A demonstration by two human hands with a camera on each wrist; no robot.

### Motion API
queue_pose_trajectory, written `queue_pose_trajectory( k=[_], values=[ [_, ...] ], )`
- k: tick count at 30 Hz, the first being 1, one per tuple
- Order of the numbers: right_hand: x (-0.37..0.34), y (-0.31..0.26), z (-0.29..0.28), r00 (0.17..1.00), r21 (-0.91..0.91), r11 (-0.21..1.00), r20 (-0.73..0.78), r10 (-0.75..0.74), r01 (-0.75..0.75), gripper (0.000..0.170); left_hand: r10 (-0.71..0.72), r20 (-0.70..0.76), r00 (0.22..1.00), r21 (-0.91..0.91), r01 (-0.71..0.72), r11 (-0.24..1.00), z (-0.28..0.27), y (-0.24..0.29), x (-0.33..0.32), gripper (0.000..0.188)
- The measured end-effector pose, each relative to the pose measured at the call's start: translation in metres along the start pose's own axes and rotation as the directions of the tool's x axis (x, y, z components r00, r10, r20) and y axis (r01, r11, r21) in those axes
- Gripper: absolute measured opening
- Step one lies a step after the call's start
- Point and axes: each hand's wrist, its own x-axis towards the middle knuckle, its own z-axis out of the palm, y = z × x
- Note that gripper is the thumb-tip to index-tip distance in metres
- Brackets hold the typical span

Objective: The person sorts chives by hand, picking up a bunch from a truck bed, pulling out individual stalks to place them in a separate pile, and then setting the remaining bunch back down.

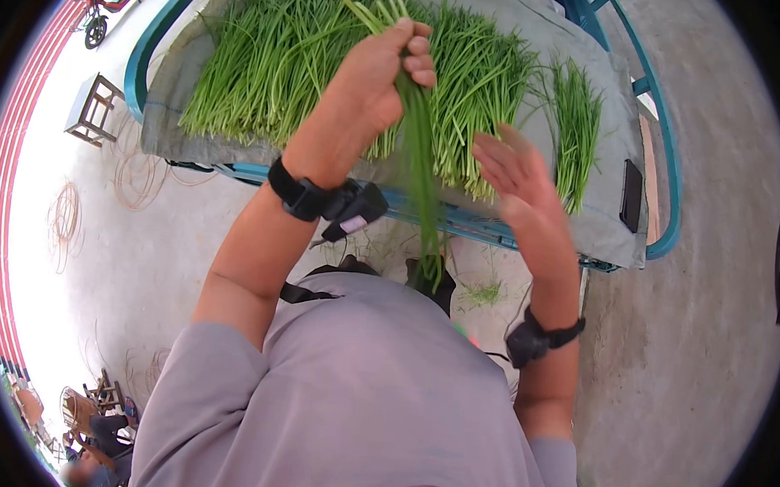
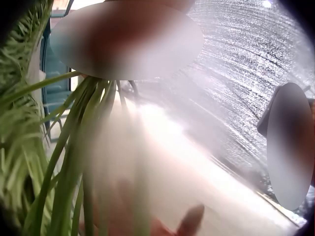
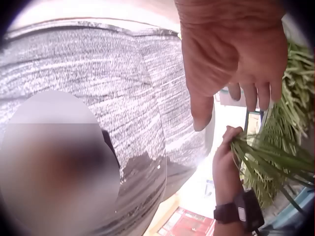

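My left hand (image 1: 384, 73) grips a small bunch of long green stalks (image 1: 422, 149) near its pale ends, and the leafy ends hang down in front of my body. To the right, my right hand (image 1: 519, 175) is held up with fingers extended and nothing in it, a little apart from the bunch. In the right wrist view the palm (image 3: 231, 59) and straight fingers show, with the left hand (image 3: 229, 147) gripping the stalks beyond. Behind both hands lie many green stalks (image 1: 266, 81) on a grey cloth (image 1: 165, 120).
A blue metal frame (image 1: 667, 169) surrounds the cloth. A separate smaller pile of stalks (image 1: 575, 130) and a dark phone-like object (image 1: 631, 195) lie at the right. On the floor at left are a stool (image 1: 91, 109) and loose coils (image 1: 65, 221); a seated person is at lower left.
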Motion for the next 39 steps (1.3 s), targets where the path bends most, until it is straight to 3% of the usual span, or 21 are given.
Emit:
queue_pose_trajectory(
  k=[2,4,6,7,8,10,12,14,16,18,19,20,22,24,26,27,28,31,32,34,39],
  values=[
    [0.017,-0.007,0.028,0.996,-0.104,0.991,-0.006,0.086,-0.086,0.080,-0.023,0.006,1.000,0.045,0.023,0.999,0.017,-0.014,-0.010,0.021],
    [0.027,0.005,0.045,0.992,-0.221,0.968,-0.071,0.105,-0.118,0.060,-0.015,-0.023,1.000,0.092,0.017,0.996,0.030,-0.025,-0.018,0.023],
    [0.028,0.014,0.043,0.888,-0.021,0.903,0.178,0.425,-0.428,0.024,0.030,-0.049,0.998,0.094,-0.025,0.995,0.034,-0.027,-0.023,0.023],
    [0.023,0.008,0.047,0.865,0.077,0.869,0.170,0.472,-0.489,0.017,0.054,-0.064,0.997,0.094,-0.048,0.994,0.032,-0.026,-0.024,0.023],
    [0.015,0.003,0.051,0.837,0.174,0.820,0.170,0.521,-0.546,0.018,0.058,-0.071,0.996,0.047,-0.055,0.997,0.028,-0.024,-0.023,0.024],
    [0.002,0.010,0.040,0.843,-0.054,0.848,0.096,0.529,-0.527,0.022,0.089,-0.058,0.994,0.034,-0.088,0.996,0.020,-0.017,-0.022,0.024],
    [-0.020,0.028,0.015,0.771,-0.107,0.784,0.141,0.621,-0.611,0.022,0.117,-0.038,0.992,0.058,-0.114,0.992,0.016,-0.009,-0.024,0.024],
    [-0.043,0.044,-0.007,0.726,-0.445,0.697,0.139,0.674,-0.562,0.025,0.141,-0.009,0.990,0.116,-0.139,0.983,0.015,-0.003,-0.027,0.024],
    [-0.072,0.057,-0.023,0.734,-0.623,0.584,0.024,0.679,-0.520,0.026,0.074,0.033,0.997,0.213,-0.079,0.974,0.017,-0.002,-0.034,0.024],
    [-0.098,0.056,-0.042,0.759,-0.931,0.259,-0.027,0.651,-0.255,0.025,0.006,0.066,0.998,0.323,-0.027,0.946,0.022,-0.007,-0.041,0.024],
    [-0.104,0.054,-0.046,0.772,-0.993,0.056,-0.048,0.634,-0.107,0.026,-0.025,0.081,0.996,0.384,-0.008,0.923,0.025,-0.011,-0.044,0.025],
    [-0.105,0.050,-0.053,0.762,-0.996,0.034,-0.039,0.646,-0.081,0.028,-0.059,0.094,0.994,0.447,0.010,0.895,0.027,-0.015,-0.046,0.025],
    [-0.083,0.007,-0.027,0.971,-0.847,0.498,-0.080,0.224,-0.185,0.036,-0.192,0.123,0.974,0.566,0.090,0.820,0.030,-0.025,-0.050,0.025],
    [-0.058,-0.034,0.004,0.980,-0.871,0.489,-0.061,-0.191,0.041,0.040,-0.355,0.127,0.926,0.671,0.183,0.718,0.030,-0.035,-0.048,0.024],
    [-0.045,-0.040,0.007,0.836,-0.940,-0.151,0.340,-0.429,0.305,0.048,-0.376,0.118,0.919,0.711,0.186,0.678,0.027,-0.058,-0.049,0.023],
    [-0.039,-0.040,0.010,0.850,-0.934,-0.181,0.356,-0.389,0.309,0.050,-0.381,0.117,0.917,0.730,0.181,0.659,0.028,-0.068,-0.052,0.022],
    [-0.034,-0.038,0.014,0.861,-0.925,-0.210,0.372,-0.347,0.316,0.051,-0.356,0.343,0.869,0.827,-0.100,0.554,0.027,-0.065,-0.059,0.020],
    [-0.030,-0.023,0.008,0.880,-0.912,-0.263,0.384,-0.278,0.315,0.054,-0.595,0.301,0.745,0.953,-0.258,0.159,0.018,-0.071,-0.064,0.016],
    [-0.029,-0.015,0.003,0.883,-0.908,-0.275,0.389,-0.262,0.318,0.054,-0.642,0.189,0.743,0.971,-0.046,0.233,0.021,-0.072,-0.068,0.015],
    [-0.034,-0.002,-0.002,0.878,-0.900,-0.247,0.415,-0.237,0.359,0.057,-0.749,-0.018,0.663,0.865,0.386,0.321,0.028,-0.069,-0.078,0.014],
    [-0.040,0.009,-0.013,0.872,-0.879,-0.071,0.477,-0.111,0.472,0.054,-0.859,0.034,0.512,0.777,0.527,0.344,0.003,-0.076,-0.085,0.018]
  ],
)
